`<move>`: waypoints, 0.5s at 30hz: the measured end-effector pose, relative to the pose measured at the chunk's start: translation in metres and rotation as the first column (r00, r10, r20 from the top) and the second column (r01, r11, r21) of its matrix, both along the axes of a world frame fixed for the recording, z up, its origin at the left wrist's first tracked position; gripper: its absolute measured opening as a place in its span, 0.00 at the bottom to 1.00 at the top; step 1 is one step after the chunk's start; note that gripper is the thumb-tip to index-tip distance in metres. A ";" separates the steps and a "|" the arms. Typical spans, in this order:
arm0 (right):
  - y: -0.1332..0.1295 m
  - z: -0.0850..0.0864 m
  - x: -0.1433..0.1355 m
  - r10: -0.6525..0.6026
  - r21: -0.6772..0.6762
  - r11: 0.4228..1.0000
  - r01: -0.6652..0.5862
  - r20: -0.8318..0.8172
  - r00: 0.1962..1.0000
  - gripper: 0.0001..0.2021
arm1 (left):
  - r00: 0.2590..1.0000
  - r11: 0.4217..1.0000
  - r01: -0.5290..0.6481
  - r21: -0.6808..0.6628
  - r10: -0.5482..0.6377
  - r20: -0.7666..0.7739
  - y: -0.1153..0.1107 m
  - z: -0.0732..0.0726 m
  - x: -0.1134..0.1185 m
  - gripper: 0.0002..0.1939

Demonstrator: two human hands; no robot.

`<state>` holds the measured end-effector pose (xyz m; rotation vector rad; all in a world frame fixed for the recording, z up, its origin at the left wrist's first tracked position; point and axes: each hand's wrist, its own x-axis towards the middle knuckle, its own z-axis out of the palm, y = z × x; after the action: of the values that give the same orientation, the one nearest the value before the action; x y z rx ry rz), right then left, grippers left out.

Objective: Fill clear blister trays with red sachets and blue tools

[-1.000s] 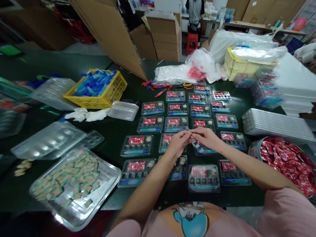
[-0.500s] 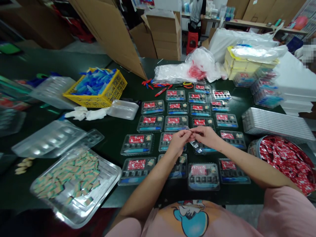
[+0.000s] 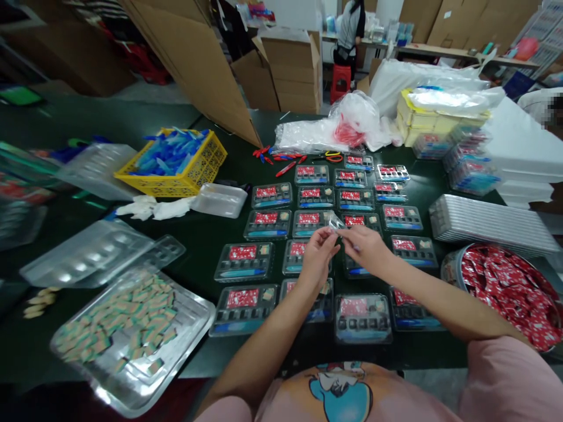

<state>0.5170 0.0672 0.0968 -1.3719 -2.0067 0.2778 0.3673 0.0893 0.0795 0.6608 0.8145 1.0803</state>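
My left hand [image 3: 317, 255] and my right hand [image 3: 367, 249] meet over the rows of trays, fingertips closed on a small clear plastic packet [image 3: 336, 222]. Its contents are too small to make out. Beneath and around them lie several clear plastic trays [image 3: 244, 262], each with a red patterned packet, a blue pen and, in many, a small pale block. One tray [image 3: 363, 310] right in front of my body looks covered with clear plastic. My forearms and hands partly hide some of the trays.
At left, a metal tray [image 3: 189, 328] holds striped blocks, and a yellow basket [image 3: 176, 184] holds blue pens. A tub [image 3: 453, 266] of red packets stands at right, beside stacked trays [image 3: 488, 223]. Scissors [image 3: 333, 156] and plastic bags [image 3: 303, 136] lie farther back. A person [image 3: 349, 35] is in the background.
The clear packet, which hung below my fingers toward the right, now points up and away from them. My left fingers have shifted slightly apart. The view has tilted a little.
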 end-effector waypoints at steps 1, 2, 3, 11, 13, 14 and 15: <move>-0.002 -0.001 -0.005 0.046 0.020 0.999 -0.048 0.075 0.996 0.14 | 0.999 1.000 0.010 -0.010 -0.009 0.039 0.000 0.000 0.000 0.20; -0.003 -0.002 -0.009 0.085 0.021 0.996 -0.088 0.135 0.987 0.14 | 0.997 1.000 0.013 -0.022 -0.011 0.076 0.001 0.000 0.001 0.20; -0.003 -0.003 -0.011 0.116 0.011 0.993 -0.120 0.173 0.978 0.14 | 0.995 0.999 0.010 -0.038 -0.006 0.103 0.003 -0.001 0.001 0.20; 0.022 -0.012 0.008 -0.066 -0.249 0.965 0.086 0.087 0.994 0.50 | 0.990 0.990 -0.043 -0.136 0.061 0.126 0.016 -0.018 -0.002 0.22; 0.028 -0.017 0.012 -0.033 -0.325 0.944 0.064 0.102 0.994 0.53 | 0.987 0.985 -0.037 -0.167 0.063 0.149 0.015 -0.024 -0.002 0.23; 0.030 -0.020 0.012 -0.008 -0.333 0.942 0.048 0.119 0.993 0.54 | 0.984 0.982 -0.040 -0.187 0.071 0.162 0.015 -0.027 -0.002 0.23; 0.032 -0.022 0.012 0.012 -0.329 0.944 0.036 0.144 0.989 0.54 | 0.981 0.978 -0.046 -0.204 0.082 0.174 0.015 -0.030 -0.001 0.24</move>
<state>0.5287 0.0992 0.0747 -1.6508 -2.1391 0.5448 0.3662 0.1041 0.0499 0.3628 0.7776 1.0836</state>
